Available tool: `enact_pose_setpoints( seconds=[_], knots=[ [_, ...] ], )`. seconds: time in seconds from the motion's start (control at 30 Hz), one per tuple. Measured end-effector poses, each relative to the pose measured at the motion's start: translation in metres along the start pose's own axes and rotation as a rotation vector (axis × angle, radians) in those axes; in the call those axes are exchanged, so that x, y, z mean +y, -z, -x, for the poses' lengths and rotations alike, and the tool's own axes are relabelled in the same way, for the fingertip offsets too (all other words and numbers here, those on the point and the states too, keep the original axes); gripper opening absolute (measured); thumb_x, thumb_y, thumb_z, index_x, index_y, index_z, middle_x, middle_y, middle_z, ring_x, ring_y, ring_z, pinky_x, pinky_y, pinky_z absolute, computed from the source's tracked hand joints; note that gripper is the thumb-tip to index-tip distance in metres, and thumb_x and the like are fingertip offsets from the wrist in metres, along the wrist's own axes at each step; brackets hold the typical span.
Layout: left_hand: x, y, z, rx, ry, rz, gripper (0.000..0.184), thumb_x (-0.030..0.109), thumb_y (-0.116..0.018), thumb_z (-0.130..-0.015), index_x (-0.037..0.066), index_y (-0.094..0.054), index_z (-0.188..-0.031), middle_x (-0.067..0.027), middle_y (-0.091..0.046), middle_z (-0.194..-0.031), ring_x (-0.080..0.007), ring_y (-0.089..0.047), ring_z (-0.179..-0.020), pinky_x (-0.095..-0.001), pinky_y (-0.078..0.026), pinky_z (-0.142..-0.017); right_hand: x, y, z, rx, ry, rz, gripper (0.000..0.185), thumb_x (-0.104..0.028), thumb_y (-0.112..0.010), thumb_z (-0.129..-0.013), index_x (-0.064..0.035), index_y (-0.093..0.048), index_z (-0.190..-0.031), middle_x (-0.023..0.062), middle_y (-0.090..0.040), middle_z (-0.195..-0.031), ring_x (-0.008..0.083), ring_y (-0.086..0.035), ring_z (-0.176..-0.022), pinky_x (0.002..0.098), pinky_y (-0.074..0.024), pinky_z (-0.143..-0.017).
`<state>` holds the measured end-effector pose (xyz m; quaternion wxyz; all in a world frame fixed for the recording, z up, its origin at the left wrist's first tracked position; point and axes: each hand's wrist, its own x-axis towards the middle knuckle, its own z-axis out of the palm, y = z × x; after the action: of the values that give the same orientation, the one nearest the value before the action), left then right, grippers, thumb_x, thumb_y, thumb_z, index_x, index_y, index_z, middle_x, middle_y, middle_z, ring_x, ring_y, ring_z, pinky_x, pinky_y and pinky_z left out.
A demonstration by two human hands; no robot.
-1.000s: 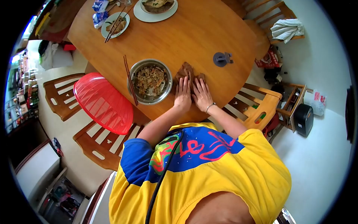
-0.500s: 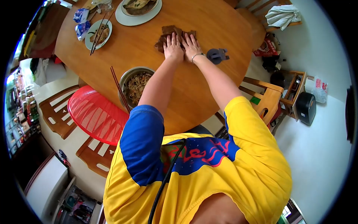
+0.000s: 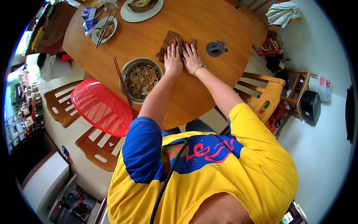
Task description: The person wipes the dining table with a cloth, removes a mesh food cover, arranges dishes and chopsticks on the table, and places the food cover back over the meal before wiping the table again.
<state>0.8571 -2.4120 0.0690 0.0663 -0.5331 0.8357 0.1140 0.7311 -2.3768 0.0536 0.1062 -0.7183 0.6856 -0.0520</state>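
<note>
On the wooden table (image 3: 209, 86) lies a crumpled brown cloth (image 3: 170, 37). Both my hands press flat on its near part, side by side. My left hand (image 3: 173, 59) has its fingers stretched out over the cloth. My right hand (image 3: 192, 59), with a bracelet at the wrist, rests likewise with fingers extended and slightly apart. Parts of the cloth under the palms are hidden. Just right of my right hand is a dark grey round object with a clip-like end (image 3: 214, 48); its kind is unclear. A metal bowl of noodles (image 3: 142, 80) stands near my left forearm.
Chopsticks (image 3: 122, 80) lean over the bowl's left rim. A red mesh cover (image 3: 100, 106) sits at the table's left edge. Farther off are a plate of food with chopsticks (image 3: 105, 30) and a dish on a white plate (image 3: 143, 16). Wooden chairs (image 3: 261, 95) surround the table.
My hands and the cloth have shifted slightly nearer my body. The cloth's far left part now stretches farther out. The view has also moved a little, showing more of the noodle bowl.
</note>
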Motion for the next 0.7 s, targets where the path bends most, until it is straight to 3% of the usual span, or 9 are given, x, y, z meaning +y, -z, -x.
enact_pose_setpoints(
  seconds=[0.1,0.4,0.57,0.7],
  knots=[
    [0.012,0.001,0.055,-0.022,-0.034,0.044,0.069,0.017,-0.045,-0.095,0.0,-0.014,-0.154,-0.0157,-0.004,-0.163,-0.033,-0.005,-0.151,-0.0473,-0.016,-0.12,-0.008,-0.005,0.051,0.038,0.059,-0.033,0.057,-0.03,-0.046,-0.099,-0.0125,-0.031,-0.151,0.0092,-0.015,-0.162,0.0321,-0.009,-0.149,0.05,-0.0148,-0.12],
    [0.071,-0.028,0.16,-0.063,-0.171,0.086,0.073,0.016,-0.049,-0.09,-0.003,-0.018,-0.153,-0.0159,-0.004,-0.163,-0.0329,-0.004,-0.151,-0.0456,-0.013,-0.121,-0.004,0.014,0.192,0.002,0.057,-0.129,0.058,-0.024,-0.055,-0.093,-0.0049,-0.038,-0.145,0.0132,-0.022,-0.159,0.033,-0.014,-0.148,0.0492,-0.0178,-0.119],
    [0.098,-0.01,0.139,-0.117,-0.34,0.18,0.073,0.014,-0.052,-0.087,-0.003,-0.023,-0.151,-0.0152,-0.008,-0.163,-0.0312,-0.005,-0.151,-0.0448,-0.013,-0.121,0.029,0.022,0.207,0.005,-0.024,-0.131,0.063,-0.026,-0.057,-0.093,-0.0056,-0.034,-0.148,0.0125,-0.02,-0.16,0.0329,-0.014,-0.149,0.0487,-0.018,-0.119],
    [0.112,-0.003,0.094,-0.124,-0.368,0.067,0.069,0.018,-0.053,-0.09,0.0,-0.027,-0.152,-0.0115,-0.011,-0.163,-0.0285,-0.011,-0.15,-0.0426,-0.019,-0.12,0.056,0.025,0.176,-0.004,-0.082,-0.027,0.066,-0.028,-0.056,-0.095,-0.0059,-0.029,-0.151,0.0124,-0.017,-0.161,0.0328,-0.013,-0.149,0.0478,-0.0193,-0.119]
  ],
)
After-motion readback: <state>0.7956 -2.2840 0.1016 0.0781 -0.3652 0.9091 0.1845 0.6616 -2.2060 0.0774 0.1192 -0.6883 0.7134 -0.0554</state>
